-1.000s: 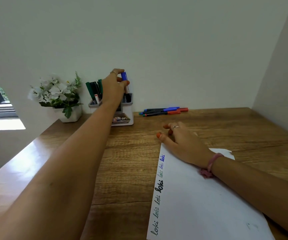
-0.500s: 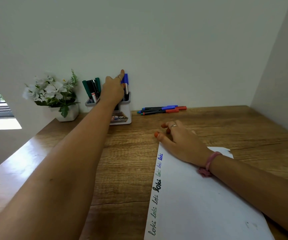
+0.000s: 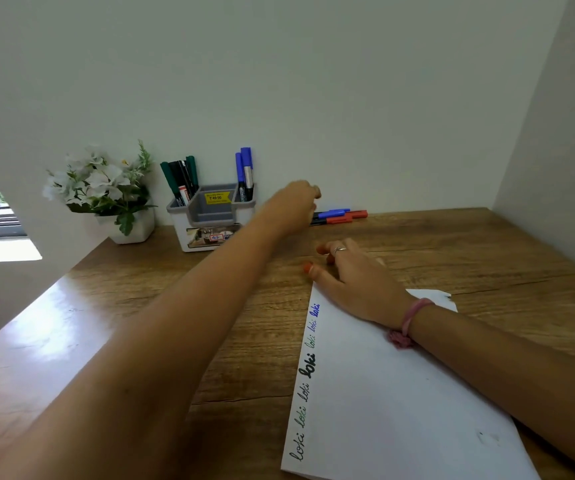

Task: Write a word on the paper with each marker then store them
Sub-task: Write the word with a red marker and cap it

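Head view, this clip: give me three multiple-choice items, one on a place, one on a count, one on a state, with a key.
1. Where do the loose markers lie?
A. on the paper
B. on the desk by the back wall
C. in the flower pot

2. How many times is "loki" written on the paper?
A. three
B. seven
C. ten

3. What is the right hand doing?
A. resting flat on the paper's top corner
B. writing with a marker
C. lifting the organizer

Key: 1 B, they lie right of the desk organizer, where the left hand reaches; 2 B, seven words run along the paper's left edge; 3 A, palm down with fingers spread and nothing held.
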A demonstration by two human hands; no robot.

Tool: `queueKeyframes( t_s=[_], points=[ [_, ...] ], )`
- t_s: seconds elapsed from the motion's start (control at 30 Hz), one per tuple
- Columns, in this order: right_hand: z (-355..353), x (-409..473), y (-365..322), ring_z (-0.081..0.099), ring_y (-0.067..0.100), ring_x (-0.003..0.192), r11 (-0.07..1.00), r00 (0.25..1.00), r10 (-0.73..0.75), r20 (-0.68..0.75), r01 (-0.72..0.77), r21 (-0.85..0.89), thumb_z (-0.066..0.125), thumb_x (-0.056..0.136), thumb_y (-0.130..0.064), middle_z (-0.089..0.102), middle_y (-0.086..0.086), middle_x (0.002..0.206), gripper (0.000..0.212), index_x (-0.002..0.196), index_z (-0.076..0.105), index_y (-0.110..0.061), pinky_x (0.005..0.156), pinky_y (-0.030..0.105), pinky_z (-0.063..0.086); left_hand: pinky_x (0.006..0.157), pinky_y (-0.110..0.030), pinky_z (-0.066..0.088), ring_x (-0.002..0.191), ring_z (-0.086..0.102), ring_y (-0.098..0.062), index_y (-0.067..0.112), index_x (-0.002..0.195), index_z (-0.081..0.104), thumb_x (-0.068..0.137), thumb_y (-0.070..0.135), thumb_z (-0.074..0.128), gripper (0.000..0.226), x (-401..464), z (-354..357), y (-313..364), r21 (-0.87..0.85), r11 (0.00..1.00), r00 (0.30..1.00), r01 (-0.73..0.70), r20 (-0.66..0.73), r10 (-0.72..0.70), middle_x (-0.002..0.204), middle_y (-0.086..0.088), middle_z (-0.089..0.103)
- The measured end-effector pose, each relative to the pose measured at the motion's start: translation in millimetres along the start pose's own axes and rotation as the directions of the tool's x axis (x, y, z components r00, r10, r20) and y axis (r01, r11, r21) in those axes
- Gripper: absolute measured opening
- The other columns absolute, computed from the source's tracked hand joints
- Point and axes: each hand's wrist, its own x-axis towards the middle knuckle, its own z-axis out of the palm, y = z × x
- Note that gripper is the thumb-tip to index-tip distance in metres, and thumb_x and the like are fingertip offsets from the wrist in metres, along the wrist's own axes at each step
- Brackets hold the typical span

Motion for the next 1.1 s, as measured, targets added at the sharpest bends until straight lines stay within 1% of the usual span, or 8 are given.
queueKeyframes(
  t_s=[0.13, 0.47, 0.53, 0.6, 0.7, 0.87, 1.0, 1.1],
  points=[
    [1.8, 0.4, 1.1, 0.05, 0.017, 0.114, 1.0, 1.0, -0.007, -0.009, 0.007, -0.008, 0.037, 0.093, -0.053, 0.048, 0.001, 0.127, 0.052, 0.132, 0.042, -0.019, 0.096, 0.042, 0.033, 0.087, -0.034, 0.046, 0.1, 0.054, -0.025, 0.008, 0.12, 0.052, 0.094, 0.011, 0.044, 0.028, -0.5, 26.7, 6.8, 0.111, 0.99, 0.985, 0.088, 0.136, -0.102, 0.116, -0.014, 0.053],
    [5.2, 5.7, 5.6, 0.051, 0.019, 0.112, 0.999, 0.999, 0.012, -0.039, -0.01, 0.052, 0.039, 0.093, -0.052, 0.049, 0.002, 0.124, 0.049, 0.129, 0.045, -0.02, 0.098, 0.046, 0.035, 0.084, -0.036, 0.045, 0.096, 0.05, -0.026, 0.005, 0.118, 0.052, 0.095, 0.019, 0.044, 0.028, -9.8, 24.7, 9.4, 0.161, 0.979, 0.975, 0.124, 0.165, -0.15, 0.115, -0.015, 0.048],
    [3.4, 7.1, 6.0, 0.054, 0.019, 0.106, 0.994, 0.999, 0.017, -0.041, -0.012, 0.108, 0.042, 0.094, -0.047, 0.054, 0.002, 0.116, 0.044, 0.128, 0.046, -0.019, 0.095, 0.046, 0.039, 0.08, -0.033, 0.045, 0.087, 0.048, -0.022, 0.005, 0.111, 0.056, 0.094, 0.019, 0.045, 0.025, -14.4, 21.9, 11.9, 0.109, 0.988, 0.98, 0.113, 0.152, -0.129, 0.11, -0.014, 0.05],
    [-0.6, 8.7, 6.5, 0.057, 0.016, 0.084, 0.975, 0.999, 0.013, -0.052, -0.001, 0.222, 0.046, 0.094, -0.039, 0.06, 0.002, 0.096, 0.039, 0.126, 0.047, -0.016, 0.08, 0.039, 0.045, 0.076, -0.03, 0.043, 0.083, 0.047, -0.02, 0.004, 0.108, 0.058, 0.094, 0.017, 0.044, 0.024, -21.3, 15.2, 14.7, 0.031, 0.995, 0.988, 0.097, 0.117, -0.1, 0.108, -0.014, 0.049],
    [-12.6, 13.2, 9.4, 0.052, 0.013, 0.06, 0.946, 0.994, 0.04, -0.106, -0.004, 0.324, 0.051, 0.091, -0.025, 0.063, 0.003, 0.071, 0.036, 0.125, 0.048, -0.015, 0.064, 0.036, 0.045, 0.078, -0.025, 0.037, 0.092, 0.051, -0.024, 0.004, 0.114, 0.059, 0.095, 0.015, 0.043, 0.027, -35.7, -4.8, 19.8, -0.058, 0.998, 0.999, 0.021, 0.05, -0.018, 0.108, -0.014, 0.049],
    [-45.0, 18.9, 11.9, 0.054, 0.012, 0.065, 0.977, 0.957, -0.005, -0.29, 0.066, 0.201, 0.06, 0.084, -0.021, 0.055, -0.01, 0.066, 0.038, 0.12, 0.052, -0.024, 0.068, 0.031, 0.049, 0.077, -0.015, 0.039, 0.091, 0.056, -0.013, 0.012, 0.115, 0.062, 0.092, 0.017, 0.052, 0.026, -67.5, -58.5, 32.4, -0.178, 0.977, 0.986, -0.115, -0.137, 0.091, 0.106, -0.007, 0.057],
    [-63.0, 17.5, 9.2, 0.054, 0.008, 0.062, 0.983, 0.984, -0.045, -0.17, 0.074, 0.167, 0.062, 0.086, -0.04, 0.059, -0.008, 0.066, 0.017, 0.097, 0.065, -0.027, 0.057, 0.022, 0.039, 0.081, -0.008, 0.048, 0.088, 0.064, -0.008, 0.013, 0.118, 0.057, 0.085, 0.018, 0.065, 0.034, -93.4, -86.7, 45.2, -0.395, 0.876, 0.95, -0.278, -0.249, 0.189, 0.101, 0.0, 0.063],
    [-69.0, 18.2, 3.9, 0.053, 0.007, 0.052, 0.886, 0.992, 0.014, -0.125, 0.045, 0.461, 0.059, 0.088, -0.034, 0.063, -0.002, 0.063, 0.017, 0.077, 0.065, -0.023, 0.057, 0.025, 0.043, 0.086, -0.017, 0.051, 0.095, 0.063, -0.007, 0.022, 0.135, 0.038, 0.076, 0.026, 0.076, 0.07, -101.3, -84.5, 44.2, -0.618, 0.74, 0.961, -0.266, -0.232, 0.151, 0.116, 0.003, 0.055]
  ],
)
